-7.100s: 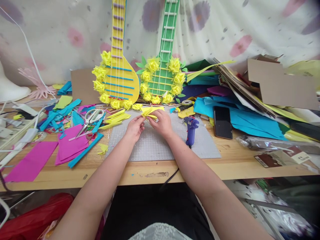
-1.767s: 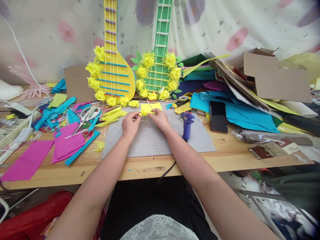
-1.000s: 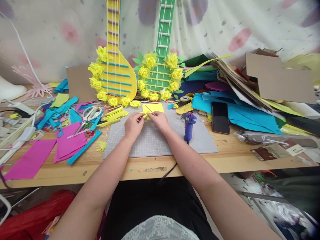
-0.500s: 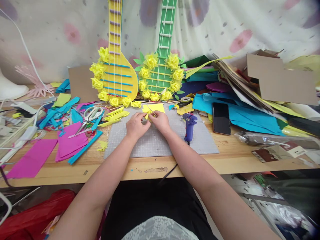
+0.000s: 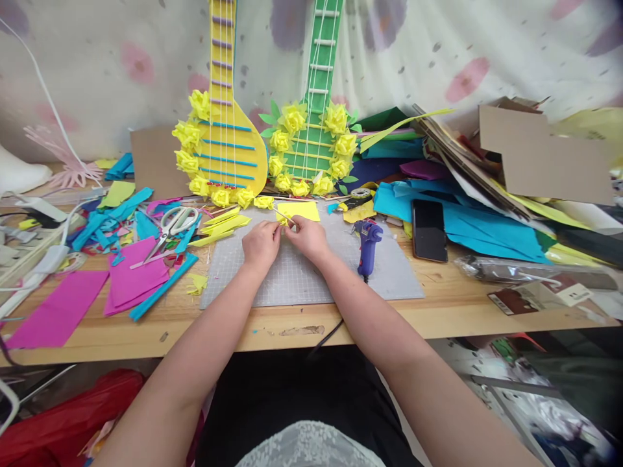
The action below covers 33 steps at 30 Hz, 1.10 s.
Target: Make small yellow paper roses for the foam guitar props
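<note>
Over the far half of the mat [image 5: 272, 288], the right hand [image 5: 307, 237], fingers drawn together, gripped a thin stick [image 5: 281, 213]; the left hand [image 5: 261, 247], curled closed, pinched the yellow paper [image 5: 283, 220], mostly hidden between the two. A yellow sheet [image 5: 305, 211] lay by the mat's far edge. The step in hand was judged to be curling the paper against the stick; the next move seemed to call for a steady pinch and a light turn.

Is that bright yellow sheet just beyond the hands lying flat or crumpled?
Flat: the yellow sheet shows a smooth face and straight edges on the grey mat.
</note>
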Available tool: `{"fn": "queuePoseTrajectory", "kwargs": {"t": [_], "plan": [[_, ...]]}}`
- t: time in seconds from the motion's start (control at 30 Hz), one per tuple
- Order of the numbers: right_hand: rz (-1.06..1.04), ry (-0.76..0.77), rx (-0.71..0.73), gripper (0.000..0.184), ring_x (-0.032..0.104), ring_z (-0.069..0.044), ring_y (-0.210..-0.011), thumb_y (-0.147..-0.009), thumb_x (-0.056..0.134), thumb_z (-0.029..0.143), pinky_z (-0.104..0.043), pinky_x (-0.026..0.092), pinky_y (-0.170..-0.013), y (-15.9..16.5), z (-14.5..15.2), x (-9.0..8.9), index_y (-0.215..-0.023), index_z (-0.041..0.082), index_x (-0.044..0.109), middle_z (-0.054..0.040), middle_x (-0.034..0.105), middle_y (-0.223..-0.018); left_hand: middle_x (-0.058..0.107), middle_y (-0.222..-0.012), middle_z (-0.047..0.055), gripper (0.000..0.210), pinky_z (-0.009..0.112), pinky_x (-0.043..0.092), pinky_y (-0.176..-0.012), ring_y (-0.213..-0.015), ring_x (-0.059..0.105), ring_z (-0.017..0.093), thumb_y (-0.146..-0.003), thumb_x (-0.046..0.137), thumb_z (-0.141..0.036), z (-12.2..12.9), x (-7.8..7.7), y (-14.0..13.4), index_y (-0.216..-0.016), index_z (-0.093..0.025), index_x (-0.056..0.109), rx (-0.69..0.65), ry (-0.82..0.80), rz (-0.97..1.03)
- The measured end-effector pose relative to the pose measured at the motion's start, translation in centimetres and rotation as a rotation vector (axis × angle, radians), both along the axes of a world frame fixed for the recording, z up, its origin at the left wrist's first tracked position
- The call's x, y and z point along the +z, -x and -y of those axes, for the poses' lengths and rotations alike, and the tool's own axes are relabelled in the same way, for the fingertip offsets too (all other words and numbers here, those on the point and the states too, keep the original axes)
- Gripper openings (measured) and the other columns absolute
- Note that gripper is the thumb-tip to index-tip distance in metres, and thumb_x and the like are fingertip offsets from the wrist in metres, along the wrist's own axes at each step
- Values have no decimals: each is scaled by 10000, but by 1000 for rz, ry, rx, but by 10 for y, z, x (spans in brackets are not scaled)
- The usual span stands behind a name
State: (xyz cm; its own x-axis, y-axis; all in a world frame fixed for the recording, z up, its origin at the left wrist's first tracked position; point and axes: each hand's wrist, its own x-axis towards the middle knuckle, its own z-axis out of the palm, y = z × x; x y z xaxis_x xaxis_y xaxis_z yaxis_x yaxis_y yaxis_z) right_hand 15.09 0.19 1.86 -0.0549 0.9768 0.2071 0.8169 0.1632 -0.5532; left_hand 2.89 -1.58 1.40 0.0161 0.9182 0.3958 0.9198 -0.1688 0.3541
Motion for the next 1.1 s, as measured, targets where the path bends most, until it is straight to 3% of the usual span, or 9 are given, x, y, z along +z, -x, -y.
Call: {"fn": "queuePoseTrajectory", "kwargs": {"t": [0.17,0.47,0.63,0.77,0.9,1.1], "plan": [[81,-26,-16,186,497,-133,-620,-760,438,334,-233,248,-541,-1,0,0,-788,225,587,-1,625,-685,672,-931,45,273,285,390,-656,-838,596,199,-832,435,-333,-2,0,1,-929,-239,672,71,51,81],[68,7,-31,234,524,-142,-652,-779,445,380,-230,292,-566,-1,-1,2,-838,221,605,-16,637,-727,680,-875,59,280,279,385,-618,-773,603,192,-814,453,-380,-3,-3,2,-918,-247,677,68,-13,105],[78,7,-48,210,526,-146,-656,-777,438,334,-237,296,-570,-3,-3,1,-827,215,603,-26,641,-738,683,-811,68,270,286,373,-597,-733,602,202,-803,456,-364,-3,-2,1,-823,-234,692,62,82,82],[51,2,-54,203,530,-144,-657,-769,436,340,-237,284,-557,-3,-4,-1,-798,214,594,-19,638,-735,667,-658,34,279,264,362,-562,-639,591,177,-800,451,-389,-4,1,1,-816,-253,694,66,184,183],[30,18,-82,187,523,-141,-645,-750,453,344,-236,280,-554,-4,-5,-1,-775,211,583,-11,624,-712,680,-715,21,265,269,379,-570,-652,592,179,-730,544,-433,-3,2,1,-894,-285,691,68,194,239],[-2,11,-105,163,485,-131,-617,-725,457,332,-233,268,-548,-4,-5,-1,-747,212,565,2,595,-680,684,-771,6,256,272,427,-639,-669,596,161,-696,558,-270,0,2,5,-917,-277,687,29,165,289]]}}
